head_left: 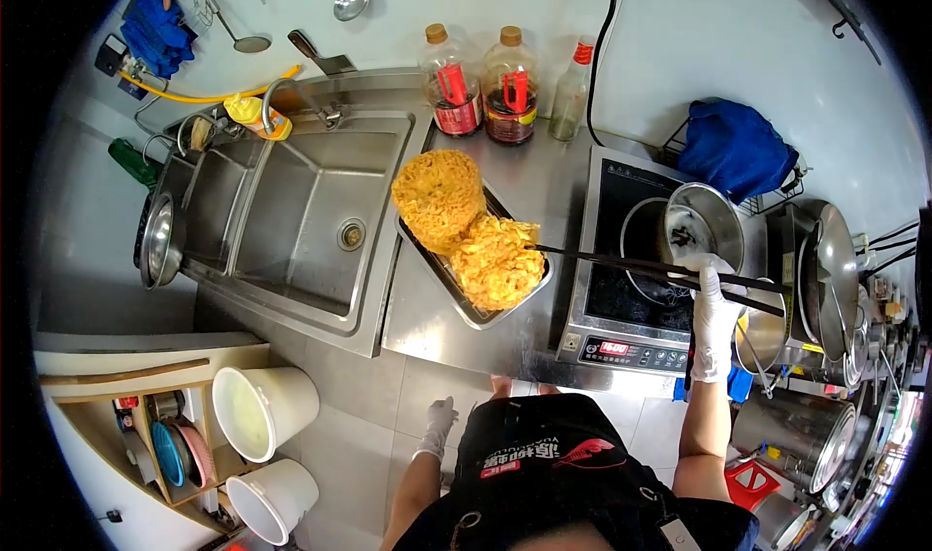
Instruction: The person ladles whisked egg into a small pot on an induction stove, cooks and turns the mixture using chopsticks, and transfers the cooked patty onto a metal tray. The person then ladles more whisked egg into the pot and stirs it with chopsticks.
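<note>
My right hand (714, 308), in a white glove, holds a pair of long dark chopsticks (621, 262) above the induction cooker (631, 310). Their tips reach left to a yellow fried piece (497, 265) on a metal tray (482, 318). A round, golden fried piece (437, 200) lies beside it, overlapping the tray's upper left edge. Behind my right hand, a steel pot (714, 223) stands on the cooker. My left hand (439, 425), also gloved, hangs low below the counter's front edge; its fingers look loosely apart with nothing in them.
A double sink (320, 231) lies left of the tray. Two large bottles (454, 90) and a glass bottle (571, 95) stand along the wall. Pans (832, 269) are stacked at the right. White buckets (296, 410) stand on the floor at the lower left.
</note>
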`<action>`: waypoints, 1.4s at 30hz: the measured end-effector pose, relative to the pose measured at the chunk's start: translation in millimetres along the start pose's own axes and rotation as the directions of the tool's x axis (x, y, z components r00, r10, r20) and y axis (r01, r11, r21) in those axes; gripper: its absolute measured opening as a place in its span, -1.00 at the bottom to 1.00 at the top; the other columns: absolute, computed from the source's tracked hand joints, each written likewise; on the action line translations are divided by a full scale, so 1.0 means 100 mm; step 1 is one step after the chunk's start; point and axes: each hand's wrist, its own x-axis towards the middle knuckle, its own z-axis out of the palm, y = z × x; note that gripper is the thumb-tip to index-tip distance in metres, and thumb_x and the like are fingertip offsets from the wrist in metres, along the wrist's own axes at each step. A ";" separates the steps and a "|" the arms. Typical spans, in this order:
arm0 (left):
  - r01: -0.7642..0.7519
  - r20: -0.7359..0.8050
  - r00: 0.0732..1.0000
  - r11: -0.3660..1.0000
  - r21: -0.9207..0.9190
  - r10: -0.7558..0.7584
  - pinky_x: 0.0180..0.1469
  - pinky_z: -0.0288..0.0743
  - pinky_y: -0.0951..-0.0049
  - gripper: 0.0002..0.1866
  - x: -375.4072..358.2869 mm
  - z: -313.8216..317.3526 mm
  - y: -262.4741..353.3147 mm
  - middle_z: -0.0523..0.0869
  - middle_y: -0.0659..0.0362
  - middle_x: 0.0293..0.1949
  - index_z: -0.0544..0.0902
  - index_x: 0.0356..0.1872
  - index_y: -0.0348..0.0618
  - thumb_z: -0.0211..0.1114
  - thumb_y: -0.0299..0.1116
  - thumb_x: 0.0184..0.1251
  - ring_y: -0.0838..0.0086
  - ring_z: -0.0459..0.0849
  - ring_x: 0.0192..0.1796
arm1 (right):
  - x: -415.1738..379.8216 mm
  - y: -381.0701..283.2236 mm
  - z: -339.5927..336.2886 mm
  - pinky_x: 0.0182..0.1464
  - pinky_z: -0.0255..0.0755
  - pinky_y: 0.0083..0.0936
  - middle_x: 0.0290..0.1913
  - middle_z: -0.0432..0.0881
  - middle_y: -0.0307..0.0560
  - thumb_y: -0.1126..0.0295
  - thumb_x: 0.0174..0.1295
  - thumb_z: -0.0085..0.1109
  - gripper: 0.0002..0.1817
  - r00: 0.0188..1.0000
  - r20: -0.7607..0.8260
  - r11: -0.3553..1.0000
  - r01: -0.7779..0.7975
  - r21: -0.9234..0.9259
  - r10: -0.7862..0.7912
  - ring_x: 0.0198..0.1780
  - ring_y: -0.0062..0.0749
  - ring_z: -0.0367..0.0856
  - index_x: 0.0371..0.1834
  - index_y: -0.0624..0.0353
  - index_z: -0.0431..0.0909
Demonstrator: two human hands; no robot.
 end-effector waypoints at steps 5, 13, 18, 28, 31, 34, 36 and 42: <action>0.007 0.003 1.000 1.000 0.014 -0.007 -0.63 0.39 0.48 -0.58 0.00 0.01 0.00 0.66 0.02 -0.55 0.53 -0.25 -0.35 0.12 -0.09 0.26 0.44 0.57 -0.65 | 0.02 -0.06 -0.01 -0.10 0.40 -0.50 -0.31 0.62 -0.05 0.16 0.23 0.13 -0.63 0.995 0.068 0.997 0.076 -0.024 -0.075 -0.27 -0.42 0.56 -0.31 0.36 0.58; -0.020 0.011 1.000 1.000 -0.005 0.020 -0.64 0.38 0.46 -0.58 0.00 0.01 0.00 0.66 0.03 -0.57 0.53 -0.26 -0.35 0.11 -0.08 0.26 0.43 0.56 -0.67 | 0.01 0.01 -0.01 -0.10 0.37 -0.54 -0.28 0.60 -0.03 0.09 0.21 0.12 -0.58 0.996 -0.053 0.996 0.069 0.062 -0.066 -0.24 -0.40 0.54 -0.31 0.33 0.56; -0.001 0.009 1.000 1.000 0.023 0.001 -0.63 0.39 0.45 -0.58 0.04 0.00 -0.01 0.66 0.03 -0.56 0.52 -0.25 -0.35 0.10 -0.08 0.26 0.42 0.58 -0.66 | -0.06 -0.04 0.05 -0.07 0.37 -0.50 -0.29 0.60 -0.03 0.13 0.22 0.13 -0.61 0.996 0.085 1.000 0.013 -0.027 -0.010 -0.24 -0.39 0.54 -0.34 0.33 0.57; -0.009 0.019 1.000 1.000 0.014 0.009 -0.63 0.40 0.44 -0.57 0.04 -0.04 -0.01 0.66 0.03 -0.56 0.51 -0.22 -0.35 0.11 -0.07 0.25 0.41 0.58 -0.65 | -0.07 -0.03 0.08 -0.09 0.40 -0.48 -0.27 0.59 -0.01 0.15 0.24 0.10 -0.61 0.994 0.086 0.998 0.066 0.021 -0.068 -0.25 -0.35 0.55 -0.33 0.38 0.56; -0.007 0.030 1.000 1.000 0.003 0.007 -0.63 0.40 0.45 -0.57 0.05 -0.05 0.00 0.66 0.04 -0.56 0.50 -0.21 -0.35 0.11 -0.07 0.25 0.41 0.58 -0.66 | -0.09 -0.06 0.07 -0.08 0.42 -0.49 -0.26 0.60 -0.01 0.16 0.26 0.08 -0.60 0.991 0.123 0.998 0.061 -0.021 -0.058 -0.23 -0.37 0.56 -0.29 0.39 0.56; -0.017 0.018 1.000 1.000 0.007 0.017 -0.63 0.40 0.46 -0.58 0.08 -0.06 -0.02 0.66 0.04 -0.56 0.51 -0.22 -0.35 0.10 -0.08 0.25 0.42 0.58 -0.66 | -0.12 -0.05 0.10 -0.10 0.41 -0.54 -0.26 0.60 -0.08 0.12 0.30 0.02 -0.59 0.998 -0.008 0.995 0.062 0.073 -0.062 -0.23 -0.46 0.54 -0.21 0.36 0.53; -0.003 0.013 1.000 1.000 0.020 0.003 -0.63 0.40 0.46 -0.58 0.07 -0.08 -0.02 0.66 0.04 -0.56 0.51 -0.22 -0.35 0.10 -0.08 0.25 0.42 0.58 -0.66 | -0.11 -0.05 0.08 -0.09 0.42 -0.51 -0.25 0.60 -0.06 0.13 0.32 -0.01 -0.59 0.999 -0.043 1.000 0.005 -0.015 -0.005 -0.23 -0.45 0.55 -0.20 0.35 0.53; -0.022 0.010 1.000 0.999 0.032 0.022 -0.63 0.41 0.46 -0.56 0.03 -0.15 -0.02 0.66 0.04 -0.57 0.51 -0.23 -0.36 0.10 -0.07 0.26 0.42 0.57 -0.66 | -0.23 0.09 0.10 -0.09 0.46 -0.48 -0.22 0.60 0.01 0.15 0.34 -0.04 -0.62 0.980 -0.187 0.978 0.104 0.182 -0.069 -0.24 -0.37 0.58 -0.19 0.33 0.52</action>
